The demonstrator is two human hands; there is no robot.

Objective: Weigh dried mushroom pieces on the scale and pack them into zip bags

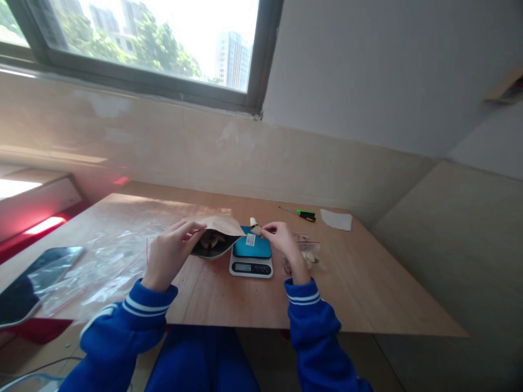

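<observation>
My left hand [171, 251] grips the open mouth of a brown paper pouch [218, 231] that lies on its side on the table, with pale pieces showing inside. My right hand [284, 242] is closed in a pinch on a small pale piece [255, 229], held just over the blue-topped kitchen scale [251, 256]. The scale stands between my two hands, its display facing me. Both arms wear blue sleeves with white stripes.
Several clear zip bags [106, 256] are spread over the left of the wooden table [368, 294]. A small filled clear bag [308, 253] lies right of my right hand. A green-handled screwdriver [302, 214] and white paper [337, 219] lie at the back. A dark tablet [32, 283] rests at far left.
</observation>
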